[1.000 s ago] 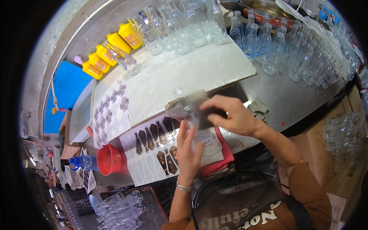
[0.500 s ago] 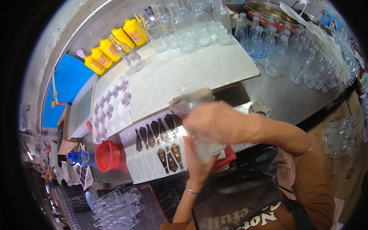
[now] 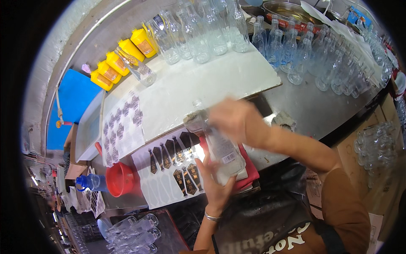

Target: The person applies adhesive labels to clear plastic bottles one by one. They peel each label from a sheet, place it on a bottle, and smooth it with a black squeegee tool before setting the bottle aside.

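Note:
A clear glass bottle [image 3: 224, 149] with a printed label and barcode lies tilted at the front edge of the bench, its base toward me. My left hand [image 3: 218, 185] cups its base, thumb and forefinger on either side. Smeared by motion, my right hand [image 3: 237, 119] is over the bottle's neck end; its fingers and anything in them cannot be made out. A greyish cloth [image 3: 193, 121] sits by the neck, and a red cloth [image 3: 250, 167] is under and beside the bottle. Left of it lies a sheet [image 3: 158, 186] with several black-and-gold stickers and blank peeled-off shapes.
Clear bottles [image 3: 201, 42] stand along the white board [image 3: 186, 91], with more bottles [image 3: 296, 59] at far right. Yellow containers [image 3: 143, 43] line the back left. A red bucket [image 3: 119, 180] and blue bottle [image 3: 91, 183] are at left; a crumpled rag [image 3: 284, 121] is at right.
My right hand has moved up off the bottle's body toward its neck end, uncovering the printed label. My left hand stays at the base. The whole view has shifted slightly.

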Demonstrator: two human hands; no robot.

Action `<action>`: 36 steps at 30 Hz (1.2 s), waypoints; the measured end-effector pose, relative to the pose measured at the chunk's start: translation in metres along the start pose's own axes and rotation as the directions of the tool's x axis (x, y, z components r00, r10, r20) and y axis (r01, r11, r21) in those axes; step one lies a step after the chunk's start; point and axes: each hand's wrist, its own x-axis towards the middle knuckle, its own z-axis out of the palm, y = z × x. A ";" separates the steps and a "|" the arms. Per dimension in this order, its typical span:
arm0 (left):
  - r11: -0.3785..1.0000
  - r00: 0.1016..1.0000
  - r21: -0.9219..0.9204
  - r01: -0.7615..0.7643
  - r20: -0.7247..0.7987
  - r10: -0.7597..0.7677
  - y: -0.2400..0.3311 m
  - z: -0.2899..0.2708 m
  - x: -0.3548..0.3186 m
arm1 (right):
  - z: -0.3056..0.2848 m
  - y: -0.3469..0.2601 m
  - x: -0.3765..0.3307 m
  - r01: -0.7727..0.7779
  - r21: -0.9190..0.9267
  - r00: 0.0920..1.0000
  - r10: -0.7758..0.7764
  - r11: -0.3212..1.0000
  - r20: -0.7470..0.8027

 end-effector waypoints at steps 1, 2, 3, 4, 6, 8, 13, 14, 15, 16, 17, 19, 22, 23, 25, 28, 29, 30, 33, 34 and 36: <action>0.997 0.999 -0.063 0.044 0.003 -0.043 -0.001 -0.001 -0.003 | 0.004 0.003 0.000 0.028 -0.006 0.998 -0.029 1.000 -0.064; 1.000 1.000 -0.025 0.020 0.017 -0.019 -0.004 -0.004 -0.004 | 0.007 0.006 -0.001 0.056 -0.014 0.990 -0.057 0.998 -0.128; 1.000 0.999 0.014 -0.005 0.032 0.004 -0.010 -0.008 -0.003 | 0.007 0.014 0.002 0.015 0.017 0.985 -0.012 1.000 -0.171; 0.999 0.998 0.043 -0.021 0.059 0.018 -0.013 -0.009 -0.007 | 0.004 0.027 0.005 -0.041 0.052 0.977 0.051 0.998 -0.206; 0.993 0.991 -0.025 0.114 0.077 -0.112 -0.008 -0.007 -0.007 | -0.005 0.042 0.010 -0.139 0.115 0.944 0.167 0.984 -0.284; 0.993 0.990 -0.044 0.111 0.093 -0.107 -0.009 -0.012 -0.006 | -0.006 0.033 0.004 -0.052 0.115 0.970 0.078 0.992 -0.232; 0.974 0.971 -0.090 0.210 0.137 -0.197 -0.010 -0.018 -0.005 | -0.006 0.021 -0.026 -0.121 0.338 0.980 0.166 0.933 -0.108; 0.972 0.970 -0.102 0.212 0.143 -0.197 -0.009 -0.017 -0.005 | -0.012 0.046 -0.017 -0.201 0.386 0.938 0.291 0.900 -0.189; 0.970 0.969 -0.114 0.214 0.149 -0.196 -0.011 -0.017 -0.006 | -0.011 0.046 -0.024 -0.172 0.375 0.938 0.268 0.911 -0.221; 0.969 0.970 -0.121 0.215 0.137 -0.199 -0.012 -0.019 -0.007 | -0.006 0.044 -0.029 -0.126 0.370 0.941 0.230 0.921 -0.250; 0.969 0.971 -0.139 0.205 0.150 -0.184 -0.015 -0.020 -0.007 | 0.000 0.038 -0.040 -0.094 0.361 0.940 0.203 0.928 -0.275; 0.974 0.978 -0.146 0.174 0.143 -0.153 -0.020 -0.023 -0.009 | 0.007 0.012 -0.057 0.013 0.448 0.965 0.106 0.894 -0.239; 0.987 0.985 -0.066 0.150 0.098 -0.143 -0.013 -0.018 -0.011 | -0.006 0.006 -0.058 -0.167 0.448 0.983 0.185 0.878 0.004; 0.991 0.989 -0.026 0.133 0.073 -0.131 -0.005 -0.014 -0.008 | -0.011 0.023 -0.045 -0.239 0.305 0.963 0.265 0.922 -0.046; 0.991 0.992 0.026 0.129 0.007 -0.129 0.004 -0.007 -0.008 | -0.019 0.049 -0.015 -0.253 0.198 0.882 0.310 0.947 -0.355; 0.990 0.995 0.108 0.087 0.032 -0.091 0.004 -0.006 -0.008 | -0.020 0.034 0.013 -0.083 0.211 0.975 0.123 0.974 -0.183; 0.991 0.998 0.131 0.040 0.051 -0.047 0.006 -0.009 -0.006 | -0.022 0.038 0.015 -0.181 0.123 0.982 0.185 0.976 -0.027; 0.989 0.997 0.151 -0.009 0.073 -0.002 0.009 -0.014 -0.004 | -0.015 0.051 0.020 -0.239 -0.017 0.959 0.234 0.971 -0.158; 0.999 1.000 -0.043 -0.005 -0.015 0.005 0.004 -0.032 0.015 | -0.032 0.047 0.030 -0.141 -0.171 0.923 0.067 0.975 -0.379; 0.990 0.997 -0.143 0.015 -0.067 -0.024 0.000 -0.043 0.021 | -0.015 0.031 0.019 -0.025 -0.123 0.960 -0.011 0.992 -0.279; 0.998 0.992 -0.053 -0.039 -0.121 0.032 0.004 -0.057 0.054 | 0.003 0.003 -0.005 0.160 0.133 0.985 -0.167 0.978 0.041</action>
